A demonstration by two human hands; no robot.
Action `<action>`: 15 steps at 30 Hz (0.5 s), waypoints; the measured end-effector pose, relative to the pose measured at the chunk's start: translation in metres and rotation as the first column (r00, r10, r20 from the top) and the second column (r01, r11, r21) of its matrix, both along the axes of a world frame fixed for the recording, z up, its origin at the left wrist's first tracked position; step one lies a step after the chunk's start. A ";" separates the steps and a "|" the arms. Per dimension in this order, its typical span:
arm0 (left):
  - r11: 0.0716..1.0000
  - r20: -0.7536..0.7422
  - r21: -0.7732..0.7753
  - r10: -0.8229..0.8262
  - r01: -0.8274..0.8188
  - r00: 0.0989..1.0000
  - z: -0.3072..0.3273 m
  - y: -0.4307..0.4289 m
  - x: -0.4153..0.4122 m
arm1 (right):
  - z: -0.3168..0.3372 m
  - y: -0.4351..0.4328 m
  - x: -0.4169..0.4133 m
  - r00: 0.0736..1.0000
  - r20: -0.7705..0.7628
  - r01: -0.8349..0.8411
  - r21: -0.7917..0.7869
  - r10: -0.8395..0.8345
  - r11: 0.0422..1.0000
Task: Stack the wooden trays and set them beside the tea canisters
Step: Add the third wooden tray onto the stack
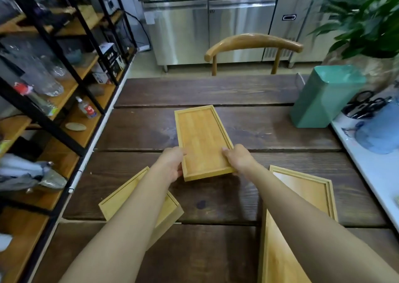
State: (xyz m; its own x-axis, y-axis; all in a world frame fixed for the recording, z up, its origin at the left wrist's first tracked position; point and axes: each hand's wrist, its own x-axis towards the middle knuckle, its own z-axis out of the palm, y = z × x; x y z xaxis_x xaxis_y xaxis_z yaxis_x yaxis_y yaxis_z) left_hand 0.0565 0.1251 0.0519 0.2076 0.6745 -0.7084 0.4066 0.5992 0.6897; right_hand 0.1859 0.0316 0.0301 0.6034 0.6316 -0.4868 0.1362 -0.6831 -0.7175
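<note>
The left hand (pixel 172 164) has its thumb laid over the rim and its fingers curled under the near left corner of a small wooden tray (pixel 203 141). The right hand (pixel 237 159) grips the near right edge the same way, thumb on top of the rim, fingers tucked beneath. Between them the tray is clasped firmly on both long sides, its near end raised a little, with a shadow under it on the dark plank table (pixel 216 92); whether its far end touches the table I cannot tell.

Taking that held tray as the mark: a second wooden tray (pixel 121 200) lies on the table nearer the person and to the left, partly hidden under the left forearm. A third, larger tray (pixel 306 187) lies nearer and to the right, under the right forearm. A green tea canister (pixel 323 97) stands upright farther away and to the right, well apart from the held tray. Straight beyond it, past the table's far edge, stands a wooden chair (pixel 252 43). Off to the left runs a black-framed shelf unit (pixel 75 71) loaded with glassware and bottles.
</note>
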 end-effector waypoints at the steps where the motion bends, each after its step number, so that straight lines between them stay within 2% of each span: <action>1: 0.998 -0.039 0.042 -0.037 0.039 0.999 0.001 -0.003 0.000 | 0.001 -0.004 -0.003 0.998 0.064 -0.003 -0.001 0.003 1.000; 3: 0.977 -0.099 0.184 -0.089 0.107 0.991 0.010 -0.016 -0.001 | 0.003 -0.015 -0.010 0.990 0.138 0.005 0.017 -0.007 1.000; 8: 0.877 0.004 0.431 -0.235 0.210 0.972 0.029 -0.066 -0.003 | 0.023 -0.071 -0.013 0.953 0.275 0.109 0.091 -0.130 0.990; 12: 0.838 0.072 0.486 -0.323 0.250 0.944 0.027 -0.119 -0.004 | 0.040 -0.140 -0.014 0.923 0.367 0.086 0.100 -0.117 0.991; 15: 0.817 0.118 0.501 -0.393 0.287 0.912 0.021 -0.160 -0.005 | 0.046 -0.188 -0.022 0.894 0.432 0.111 0.048 -0.121 0.993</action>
